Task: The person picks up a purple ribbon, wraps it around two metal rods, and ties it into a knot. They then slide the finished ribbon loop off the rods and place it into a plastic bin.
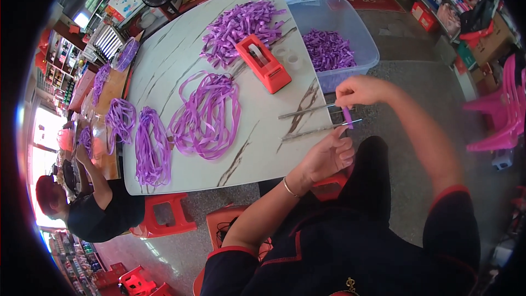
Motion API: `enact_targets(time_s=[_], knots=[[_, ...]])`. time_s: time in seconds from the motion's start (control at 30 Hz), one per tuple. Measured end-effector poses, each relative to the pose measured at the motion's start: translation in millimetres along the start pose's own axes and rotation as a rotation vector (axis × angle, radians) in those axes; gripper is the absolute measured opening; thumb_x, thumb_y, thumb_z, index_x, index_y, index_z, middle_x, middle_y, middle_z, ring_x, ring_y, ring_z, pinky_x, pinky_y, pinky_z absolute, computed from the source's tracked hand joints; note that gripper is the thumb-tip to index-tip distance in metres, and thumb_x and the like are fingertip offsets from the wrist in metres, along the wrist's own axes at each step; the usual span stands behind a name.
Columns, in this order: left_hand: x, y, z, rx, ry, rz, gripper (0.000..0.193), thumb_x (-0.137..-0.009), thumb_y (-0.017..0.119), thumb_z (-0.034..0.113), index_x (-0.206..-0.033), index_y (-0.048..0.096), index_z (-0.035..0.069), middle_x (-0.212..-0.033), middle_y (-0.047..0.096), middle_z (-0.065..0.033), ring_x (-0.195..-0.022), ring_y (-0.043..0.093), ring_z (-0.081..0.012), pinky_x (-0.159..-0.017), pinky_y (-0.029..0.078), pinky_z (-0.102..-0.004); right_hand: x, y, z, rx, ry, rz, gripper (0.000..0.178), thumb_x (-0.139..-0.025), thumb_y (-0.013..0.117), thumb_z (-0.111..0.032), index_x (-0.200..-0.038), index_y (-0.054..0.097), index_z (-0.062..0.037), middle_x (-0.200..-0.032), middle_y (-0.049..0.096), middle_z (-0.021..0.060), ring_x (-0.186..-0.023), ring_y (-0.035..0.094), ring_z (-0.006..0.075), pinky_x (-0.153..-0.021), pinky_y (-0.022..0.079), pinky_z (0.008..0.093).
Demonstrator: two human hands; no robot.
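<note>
Two thin metal rods (307,112) stick out past the right edge of the table, and a short length of purple ribbon (348,118) spans them near their ends. Above it, my right hand (361,90) has its fingers pinched on the ribbon's upper part. My left hand (330,158), with a bracelet at the wrist, is closed at the ribbon's lower end beside the nearer rod; its fingers are curled and its fingertips partly hidden. A red tape dispenser (264,64) sits on the table beyond the rods, with clear tape rolls (294,62) next to it.
The marble-patterned table (246,159) carries a heap of purple ribbon loops (244,27) and long ribbon bundles (208,115). A clear plastic bin (364,33) with purple pieces stands beyond its right edge. Another person (104,203) sits at left. Pink stools (501,109) stand at right.
</note>
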State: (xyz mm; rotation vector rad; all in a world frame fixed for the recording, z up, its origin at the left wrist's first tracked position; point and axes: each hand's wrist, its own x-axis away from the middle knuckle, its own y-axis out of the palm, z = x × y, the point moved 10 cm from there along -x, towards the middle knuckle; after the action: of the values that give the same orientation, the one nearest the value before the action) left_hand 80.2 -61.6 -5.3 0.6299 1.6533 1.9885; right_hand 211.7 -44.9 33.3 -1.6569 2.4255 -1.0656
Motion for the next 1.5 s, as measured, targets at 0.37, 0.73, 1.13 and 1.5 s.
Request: enact_targets(time_s=[0.37, 0.73, 1.13, 1.5], knots=[[-1.8, -0.4, -0.7, -0.043, -0.007, 0.016, 0.027, -0.087, 0.045, 0.014, -0.113, 0.047, 0.021, -0.068, 0.032, 0.0031, -0.065, 0.035, -0.0109, -0.062, 0.032, -0.0249, 16.0, -1.5, 7.5, 0.451, 0.088, 0.060, 0.023, -0.074, 0.061, -0.033, -0.078, 0.063, -0.0104, -0.067, 0.062, 0.0032, -0.063, 0.058, 0.0183, -0.057, 0.043, 0.0324], [-2.6, -1.5, -0.5, -0.022, 0.001, 0.003, 0.030, -0.086, 0.046, 0.013, -0.115, 0.046, 0.021, -0.068, 0.032, 0.0027, -0.065, 0.035, -0.0112, -0.062, 0.033, -0.0249, 22.2, -7.4, 5.4, 0.685, 0.187, 0.175, 0.028, -0.069, 0.065, -0.040, -0.071, 0.066, -0.0124, -0.066, 0.063, 0.0048, -0.067, 0.062, 0.0234, -0.061, 0.047, 0.0369], [-3.6, -3.9, -0.2, 0.029, 0.020, 0.008, 0.034, -0.084, 0.046, 0.011, -0.118, 0.042, 0.019, -0.069, 0.035, 0.0016, -0.066, 0.040, -0.0122, -0.062, 0.036, -0.0253, 28.0, 16.6, 127.1, -0.398, 0.200, 0.236, 0.031, -0.083, 0.056, -0.039, -0.079, 0.062, -0.0087, -0.064, 0.054, -0.0027, -0.055, 0.049, 0.0077, -0.045, 0.035, 0.0246], [0.9, -2.0, 4.1, 0.005, 0.010, 0.042, 0.041, -0.079, 0.045, 0.006, -0.117, 0.033, 0.017, -0.065, 0.035, 0.0024, -0.061, 0.040, -0.0096, -0.057, 0.035, -0.0227, -27.5, 121.5, 91.8, -1.824, -0.235, 0.138, 0.031, -0.088, 0.051, -0.025, -0.110, 0.053, -0.0048, -0.077, 0.053, -0.0005, -0.061, 0.049, 0.0074, -0.051, 0.041, 0.0254]])
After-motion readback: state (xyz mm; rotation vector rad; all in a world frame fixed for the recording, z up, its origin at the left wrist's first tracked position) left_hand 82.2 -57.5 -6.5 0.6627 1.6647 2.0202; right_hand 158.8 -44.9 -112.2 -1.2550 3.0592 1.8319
